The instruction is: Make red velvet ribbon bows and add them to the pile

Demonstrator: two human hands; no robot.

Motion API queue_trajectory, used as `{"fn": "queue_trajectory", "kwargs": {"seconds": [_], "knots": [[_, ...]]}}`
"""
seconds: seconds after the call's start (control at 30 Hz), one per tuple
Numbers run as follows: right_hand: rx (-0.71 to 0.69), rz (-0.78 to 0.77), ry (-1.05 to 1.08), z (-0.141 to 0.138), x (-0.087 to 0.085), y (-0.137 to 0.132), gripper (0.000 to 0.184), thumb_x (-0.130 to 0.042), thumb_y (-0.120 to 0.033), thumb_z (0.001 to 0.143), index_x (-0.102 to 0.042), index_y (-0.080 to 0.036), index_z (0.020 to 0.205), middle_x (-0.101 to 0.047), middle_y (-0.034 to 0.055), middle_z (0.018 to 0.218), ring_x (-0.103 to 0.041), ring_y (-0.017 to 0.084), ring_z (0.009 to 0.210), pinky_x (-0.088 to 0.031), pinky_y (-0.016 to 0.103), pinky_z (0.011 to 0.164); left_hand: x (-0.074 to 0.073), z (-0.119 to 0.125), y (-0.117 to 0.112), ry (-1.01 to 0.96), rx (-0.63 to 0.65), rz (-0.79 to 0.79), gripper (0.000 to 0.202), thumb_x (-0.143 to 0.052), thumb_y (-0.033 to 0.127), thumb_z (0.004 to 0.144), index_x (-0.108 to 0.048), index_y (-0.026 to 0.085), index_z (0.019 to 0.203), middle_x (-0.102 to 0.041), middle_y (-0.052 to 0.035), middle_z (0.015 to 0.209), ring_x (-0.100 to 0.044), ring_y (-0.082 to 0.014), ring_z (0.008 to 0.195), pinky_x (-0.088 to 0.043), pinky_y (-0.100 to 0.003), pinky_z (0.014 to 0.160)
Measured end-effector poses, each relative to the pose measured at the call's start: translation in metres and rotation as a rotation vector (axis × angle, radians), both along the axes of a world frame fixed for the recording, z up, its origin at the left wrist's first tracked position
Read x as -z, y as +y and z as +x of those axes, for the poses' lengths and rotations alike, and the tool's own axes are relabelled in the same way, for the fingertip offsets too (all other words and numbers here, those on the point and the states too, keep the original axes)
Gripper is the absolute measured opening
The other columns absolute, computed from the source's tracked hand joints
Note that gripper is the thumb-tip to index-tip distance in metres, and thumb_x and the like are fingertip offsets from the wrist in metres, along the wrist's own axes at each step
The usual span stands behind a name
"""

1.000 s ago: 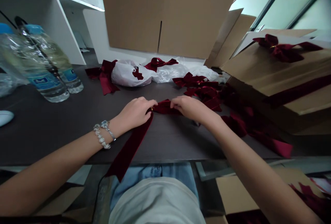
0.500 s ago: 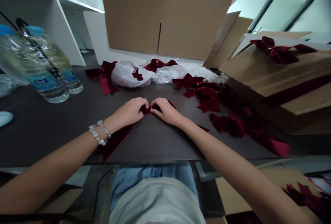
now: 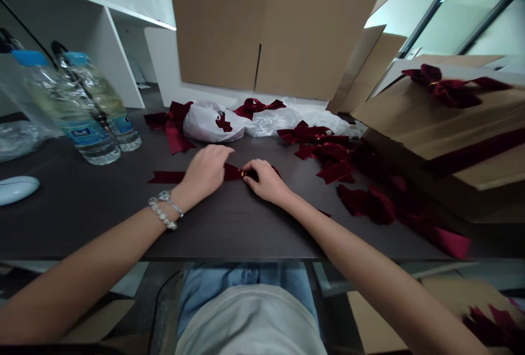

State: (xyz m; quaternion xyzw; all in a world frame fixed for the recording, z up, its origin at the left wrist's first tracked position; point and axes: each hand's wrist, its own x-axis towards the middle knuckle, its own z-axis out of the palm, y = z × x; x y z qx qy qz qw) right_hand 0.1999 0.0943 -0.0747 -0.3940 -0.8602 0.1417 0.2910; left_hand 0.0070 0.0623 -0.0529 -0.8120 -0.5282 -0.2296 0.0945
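A dark red velvet bow (image 3: 233,172) with a gold band at its middle lies on the dark desk in front of me. My right hand (image 3: 264,180) pinches it just right of the gold band, covering most of that side. Over its left part rests my left hand (image 3: 205,172), one finger stretched out above the ribbon. The other left fingers are mostly hidden, so whether they grip the ribbon cannot be seen. A ribbon tail (image 3: 166,176) sticks out flat to the left from under that hand.
Several finished-looking red bows (image 3: 334,158) lie to the right, near a cardboard box (image 3: 447,125) with another bow on top. White plastic bags (image 3: 213,122) line the back. Water bottles (image 3: 88,131) and a pale mouse (image 3: 18,189) are at left.
My left hand has drawn back leftward from the bow's middle, uncovering the gold band. The left ribbon tail, earlier slanting toward me, now points straight left. My right hand keeps its pinch.
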Motion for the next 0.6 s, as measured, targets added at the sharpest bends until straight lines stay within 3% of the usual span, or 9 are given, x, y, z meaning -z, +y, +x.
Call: {"fn": "queue_trajectory", "kwargs": {"seconds": [0.1,0.17,0.23,0.33,0.43,0.5,0.6], "knots": [[0.005,-0.11,0.144,0.0,-0.001,0.002,0.014,-0.065,-0.008,0.078,-0.063,-0.014,0.09,-0.068,0.0059,0.096,-0.061,0.017,0.09,-0.044,0.033,0.087,0.011,0.02,0.001,-0.113,0.214,-0.184,0.054,-0.05,0.038,0.09,-0.043,0.013,0.138,-0.052,-0.0137,0.139,-0.047,-0.0243,0.128,-0.036,-0.042,0.11],[0.001,-0.193,0.219,0.003,-0.001,0.005,0.016,-0.068,-0.007,0.075,-0.064,-0.014,0.089,-0.07,0.0043,0.093,-0.063,0.015,0.088,-0.046,0.03,0.085,0.017,0.024,0.005,-0.122,0.247,-0.265,0.058,-0.051,0.044,0.09,-0.041,0.015,0.139,-0.054,-0.0131,0.135,-0.048,-0.0253,0.125,-0.035,-0.045,0.11],[-0.041,-0.241,0.219,0.007,-0.004,0.009,0.019,-0.07,-0.01,0.073,-0.066,-0.014,0.091,-0.07,0.004,0.094,-0.064,0.015,0.089,-0.047,0.029,0.086,0.02,0.021,0.01,-0.126,0.242,-0.282,0.049,-0.049,0.043,0.092,-0.05,0.015,0.131,-0.059,-0.0118,0.124,-0.052,-0.0249,0.116,-0.039,-0.044,0.105],[-0.125,-0.288,0.086,0.011,-0.019,0.017,0.02,-0.069,-0.013,0.075,-0.066,-0.014,0.094,-0.07,0.0044,0.096,-0.065,0.015,0.089,-0.048,0.028,0.083,0.023,0.015,0.016,-0.132,0.229,-0.243,0.036,-0.049,0.04,0.092,-0.06,0.014,0.116,-0.062,-0.0098,0.111,-0.054,-0.0232,0.105,-0.044,-0.039,0.096],[-0.163,-0.329,-0.239,0.003,-0.05,0.034,0.013,-0.065,-0.011,0.077,-0.069,-0.016,0.088,-0.072,0.0046,0.09,-0.064,0.017,0.08,-0.049,0.028,0.075,0.025,0.015,0.018,-0.136,0.206,-0.196,0.029,-0.05,0.033,0.093,-0.062,0.014,0.112,-0.064,-0.0096,0.11,-0.055,-0.0229,0.103,-0.044,-0.039,0.096],[-0.12,-0.238,-0.355,-0.014,-0.074,0.051,0.014,-0.06,-0.008,0.079,-0.071,-0.016,0.079,-0.072,0.0056,0.083,-0.064,0.018,0.075,-0.048,0.029,0.073,0.025,0.016,0.018,-0.157,0.201,-0.185,0.029,-0.05,0.03,0.093,-0.062,0.013,0.112,-0.065,-0.01,0.112,-0.055,-0.0229,0.105,-0.044,-0.039,0.098],[0.047,0.052,-0.17,-0.049,-0.099,0.078,0.016,-0.056,-0.01,0.084,-0.072,-0.013,0.086,-0.072,0.0099,0.094,-0.065,0.021,0.09,-0.048,0.031,0.083,0.025,0.018,0.018,-0.195,0.217,-0.196,0.029,-0.05,0.031,0.093,-0.063,0.014,0.113,-0.066,-0.0098,0.112,-0.056,-0.0224,0.107,-0.044,-0.039,0.1]]}}
